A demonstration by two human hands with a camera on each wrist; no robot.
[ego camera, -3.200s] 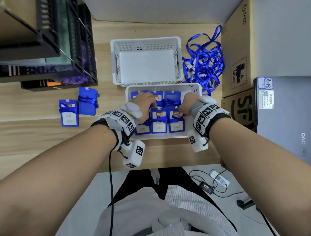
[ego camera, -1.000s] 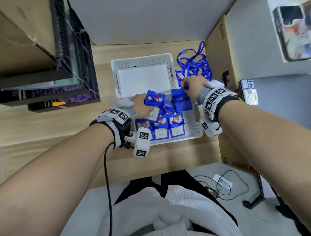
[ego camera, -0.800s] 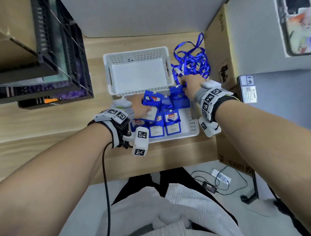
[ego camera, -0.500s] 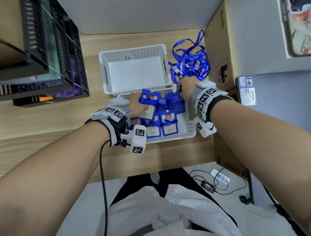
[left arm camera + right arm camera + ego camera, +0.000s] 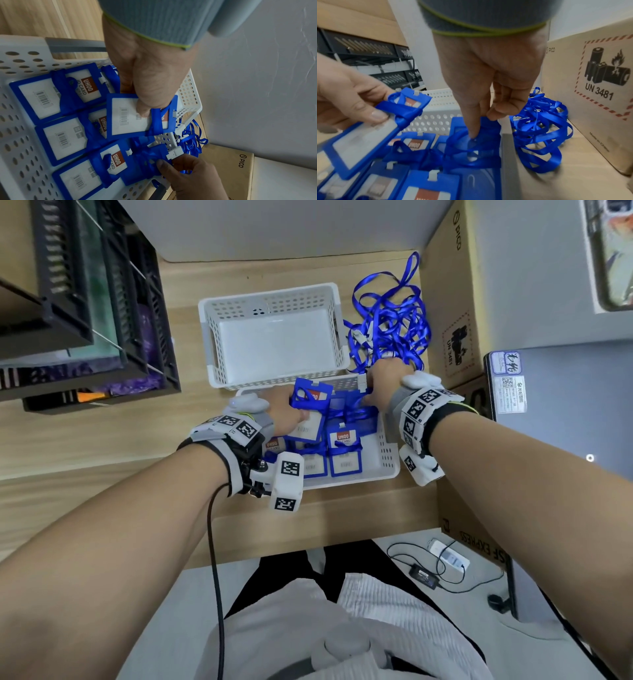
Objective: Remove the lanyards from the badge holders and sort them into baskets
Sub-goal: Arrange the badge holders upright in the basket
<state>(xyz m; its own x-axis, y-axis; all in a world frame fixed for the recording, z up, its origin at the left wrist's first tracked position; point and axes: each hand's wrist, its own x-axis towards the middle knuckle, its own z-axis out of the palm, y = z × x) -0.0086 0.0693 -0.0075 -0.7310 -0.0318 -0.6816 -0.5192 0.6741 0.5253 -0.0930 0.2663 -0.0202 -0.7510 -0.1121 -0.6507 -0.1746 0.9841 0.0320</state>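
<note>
Head cam sits high, looks near straight down over both forearms onto the wooden desk point(image 5: 102, 440); takes in two white baskets, lap and floor below. Left wrist cam rides above the left hand point(image 5: 150, 81), looks along it, close on the near basket point(image 5: 15, 135) w/ badge holders, wall behind. Right wrist cam looks down the right hand point(image 5: 496, 70), very close, low over the same basket point(image 5: 509, 155). All three share that basket; both wrist views catch the opposite hand, lanyard pile point(image 5: 539, 135) and cardboard box point(image 5: 590, 81), also in head view.
</note>
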